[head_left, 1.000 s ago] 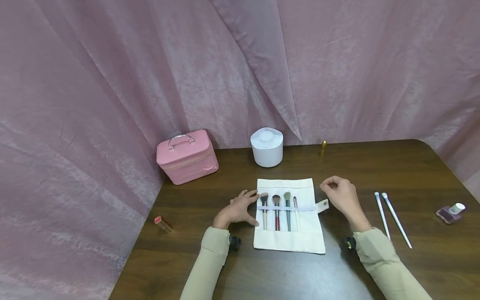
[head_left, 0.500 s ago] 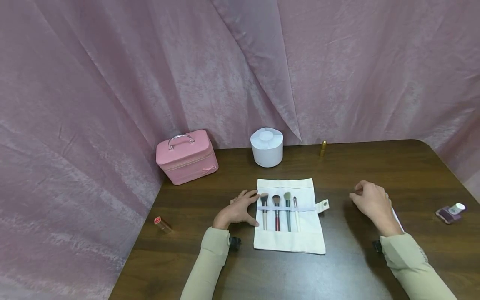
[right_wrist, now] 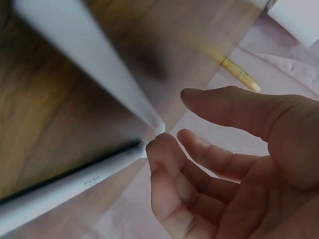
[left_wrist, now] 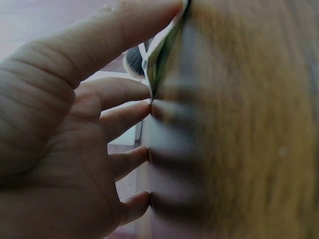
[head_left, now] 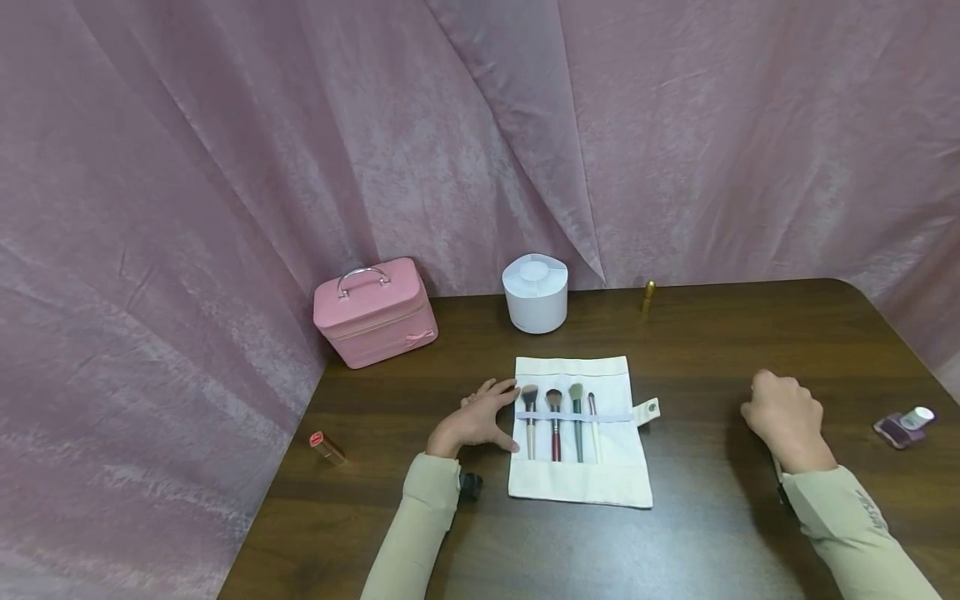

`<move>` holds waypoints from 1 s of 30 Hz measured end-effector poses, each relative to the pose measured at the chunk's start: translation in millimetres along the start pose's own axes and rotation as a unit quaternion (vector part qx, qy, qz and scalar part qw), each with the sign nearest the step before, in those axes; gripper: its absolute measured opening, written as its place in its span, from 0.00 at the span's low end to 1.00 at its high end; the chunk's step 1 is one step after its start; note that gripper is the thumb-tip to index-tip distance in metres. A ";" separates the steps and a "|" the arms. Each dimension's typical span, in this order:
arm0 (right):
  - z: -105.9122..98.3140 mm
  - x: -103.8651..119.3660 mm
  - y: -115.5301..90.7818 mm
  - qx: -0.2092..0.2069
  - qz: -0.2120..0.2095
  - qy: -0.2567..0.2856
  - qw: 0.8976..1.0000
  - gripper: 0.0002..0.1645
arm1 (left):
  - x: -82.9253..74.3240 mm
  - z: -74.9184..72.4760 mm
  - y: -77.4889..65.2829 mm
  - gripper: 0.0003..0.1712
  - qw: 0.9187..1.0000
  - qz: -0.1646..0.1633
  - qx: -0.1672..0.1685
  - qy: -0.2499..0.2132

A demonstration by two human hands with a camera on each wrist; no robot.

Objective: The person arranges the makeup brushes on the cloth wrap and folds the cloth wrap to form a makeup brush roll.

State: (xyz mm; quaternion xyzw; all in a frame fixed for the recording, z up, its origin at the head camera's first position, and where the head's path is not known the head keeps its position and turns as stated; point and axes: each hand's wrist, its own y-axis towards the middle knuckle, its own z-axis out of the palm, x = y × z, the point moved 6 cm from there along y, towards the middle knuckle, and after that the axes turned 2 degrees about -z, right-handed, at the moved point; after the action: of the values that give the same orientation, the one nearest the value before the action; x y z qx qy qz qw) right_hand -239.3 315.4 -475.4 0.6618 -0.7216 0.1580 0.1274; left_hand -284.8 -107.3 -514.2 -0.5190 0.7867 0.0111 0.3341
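Note:
My left hand (head_left: pixel 474 421) lies at the left edge of a white cloth brush roll (head_left: pixel 577 483), fingers spread. Its thumb and fingertips rest along the cloth's edge in the left wrist view. Under the roll's elastic band are several makeup brushes, among them a green one (head_left: pixel 577 425) and a red-handled one (head_left: pixel 555 429). My right hand (head_left: pixel 783 421) is over the right part of the table, hiding two white makeup brushes in the head view. In the right wrist view, one white brush (right_wrist: pixel 89 59) and another (right_wrist: pixel 75 189) converge beside its bent index finger; thumb and finger are apart.
A pink case (head_left: pixel 375 317) and a white lidded container (head_left: pixel 535 296) stand along the back. There is a gold tube (head_left: pixel 648 297) at the back edge, a lipstick (head_left: pixel 327 448) at left and a purple nail polish bottle (head_left: pixel 903 427) at far right.
My right hand has moved right, from beside the brush roll's snap tab to above the two white brushes. My left hand has stayed at the roll's edge.

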 end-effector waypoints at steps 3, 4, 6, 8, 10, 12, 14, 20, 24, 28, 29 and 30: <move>1.6 -2.4 1.4 0.008 0.006 -0.001 1.000 0.09 | -0.8 -0.4 -0.3 0.56 1.000 0.001 0.000 -0.001; 2.1 -3.0 1.8 0.011 0.007 -0.001 1.000 0.08 | -1.1 -0.6 -0.6 0.56 1.000 0.002 0.000 -0.001; 2.7 -4.1 2.6 0.011 0.010 -0.001 1.000 0.08 | -1.7 -1.0 -1.0 0.56 1.000 0.003 0.000 -0.002; 3.1 -4.9 3.4 0.009 0.012 0.000 1.000 0.08 | -2.1 -1.2 -1.2 0.56 1.000 0.002 0.000 -0.003; 3.3 -4.9 4.3 0.006 0.011 0.000 1.000 0.09 | -2.1 -1.3 -1.2 0.56 1.000 0.001 0.000 -0.002; 3.5 -4.4 5.4 0.006 0.010 0.001 1.000 0.10 | -1.8 -1.2 -0.8 0.56 1.000 -0.001 -0.001 -0.001; 3.7 -3.7 6.4 0.009 0.009 0.002 1.000 0.12 | -1.5 -0.7 -0.5 0.56 1.000 -0.005 0.001 -0.001; 0.6 3.1 7.8 -0.002 -0.001 0.026 1.000 0.14 | -3.4 -0.3 -0.7 0.55 1.000 -0.008 0.005 0.000; -3.3 10.3 10.0 -0.013 -0.012 0.058 0.998 0.16 | -5.0 -1.8 -2.0 0.55 1.000 -0.011 0.003 -0.005; -6.6 16.1 12.2 -0.036 -0.009 0.093 0.995 0.24 | -4.6 -2.7 -2.8 0.55 1.000 -0.010 0.002 -0.007; -7.1 17.6 12.6 -0.043 -0.010 0.103 0.994 0.25 | -4.2 -2.8 -2.7 0.55 1.000 -0.010 0.002 -0.007; -7.1 19.1 13.0 -0.051 -0.011 0.114 0.992 0.25 | -3.8 -2.7 -2.4 0.55 1.000 -0.009 0.002 -0.006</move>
State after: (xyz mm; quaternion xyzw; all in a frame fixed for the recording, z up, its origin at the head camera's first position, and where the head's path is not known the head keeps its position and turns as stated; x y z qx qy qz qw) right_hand -254.2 301.6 -462.2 0.6398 -0.7023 0.1941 0.2445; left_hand -283.4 -106.3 -509.4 -0.5253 0.7799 0.0095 0.3402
